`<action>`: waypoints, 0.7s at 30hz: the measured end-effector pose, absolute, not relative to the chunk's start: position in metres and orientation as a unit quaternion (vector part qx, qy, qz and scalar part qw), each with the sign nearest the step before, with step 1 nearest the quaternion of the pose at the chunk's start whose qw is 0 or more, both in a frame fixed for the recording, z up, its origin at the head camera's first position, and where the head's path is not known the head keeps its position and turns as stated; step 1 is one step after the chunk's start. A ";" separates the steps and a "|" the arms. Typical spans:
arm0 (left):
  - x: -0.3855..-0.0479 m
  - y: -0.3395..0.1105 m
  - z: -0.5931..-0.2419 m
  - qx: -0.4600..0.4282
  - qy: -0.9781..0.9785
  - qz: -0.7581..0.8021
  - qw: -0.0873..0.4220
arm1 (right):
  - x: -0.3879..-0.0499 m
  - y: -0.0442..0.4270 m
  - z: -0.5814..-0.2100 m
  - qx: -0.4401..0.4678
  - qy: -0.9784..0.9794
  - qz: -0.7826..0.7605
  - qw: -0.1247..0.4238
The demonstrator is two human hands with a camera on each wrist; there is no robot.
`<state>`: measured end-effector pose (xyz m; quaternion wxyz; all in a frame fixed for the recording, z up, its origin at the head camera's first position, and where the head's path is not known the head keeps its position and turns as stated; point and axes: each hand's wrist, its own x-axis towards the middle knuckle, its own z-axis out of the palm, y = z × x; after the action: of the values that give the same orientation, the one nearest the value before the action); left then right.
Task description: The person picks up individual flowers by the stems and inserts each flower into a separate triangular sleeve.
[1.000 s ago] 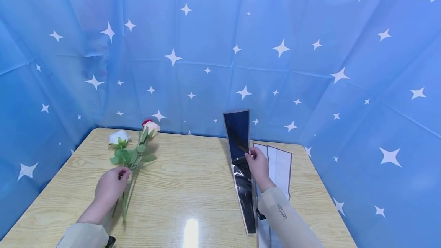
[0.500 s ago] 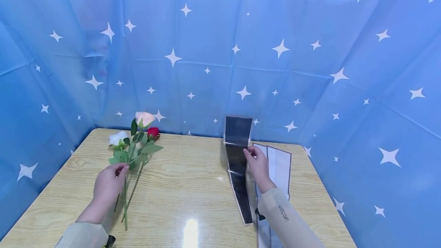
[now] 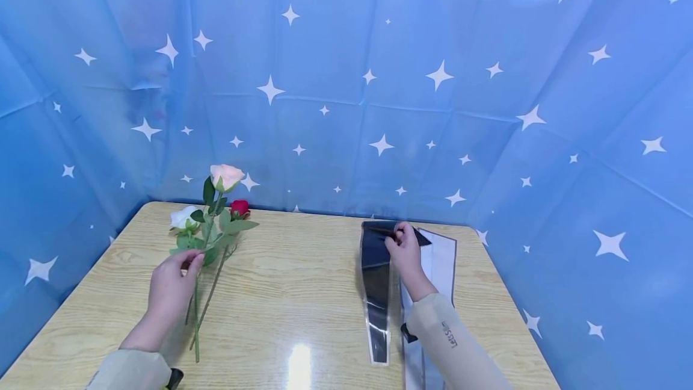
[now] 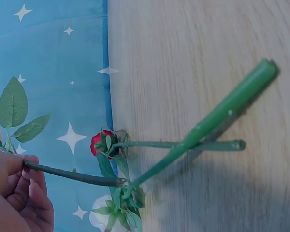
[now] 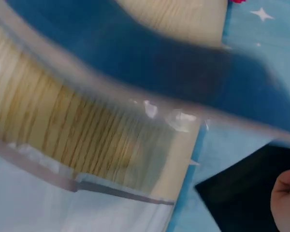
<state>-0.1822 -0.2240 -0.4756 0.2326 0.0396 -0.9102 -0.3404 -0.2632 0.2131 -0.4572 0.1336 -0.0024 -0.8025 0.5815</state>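
Pinched by stem in L hand, pink rose is held up beyond hand, nr red rose & white rose. Black strip is pinched nr far end by R hand, most of it L of hand.

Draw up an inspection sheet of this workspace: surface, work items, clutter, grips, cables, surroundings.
Surface: wood-grain table, with a bright glare spot toward the near side.
Work items: pink rose raised; red rose and white rose lower, behind it; dark sheet in hand; pale sheets on the table.
Clutter: nothing seen.
Left grip: pinches the pink rose's stem.
Right grip: pinches the dark sheet.
Cables: nothing seen.
Surroundings: blue star-print backdrop.
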 end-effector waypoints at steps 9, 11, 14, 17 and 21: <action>-0.180 -0.217 -0.468 0.037 -0.907 -0.351 0.229 | -0.263 0.207 -0.449 -0.037 -0.734 0.670 0.106; -0.179 -0.217 -0.468 0.037 -0.907 -0.351 0.231 | -0.261 0.205 -0.447 -0.044 -0.720 0.684 0.107; -0.179 -0.216 -0.467 0.036 -0.905 -0.354 0.232 | -0.258 0.203 -0.444 -0.048 -0.709 0.696 0.102; -0.178 -0.214 -0.465 0.036 -0.904 -0.357 0.233 | -0.254 0.200 -0.440 -0.046 -0.701 0.705 0.094; -0.177 -0.212 -0.462 0.035 -0.901 -0.364 0.234 | -0.250 0.196 -0.436 -0.041 -0.693 0.714 0.086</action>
<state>-0.1771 -0.2122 -0.4623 0.2339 0.0351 -0.9010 -0.3636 -0.2505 0.1961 -0.4357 0.0865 -0.0415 -0.6932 0.7144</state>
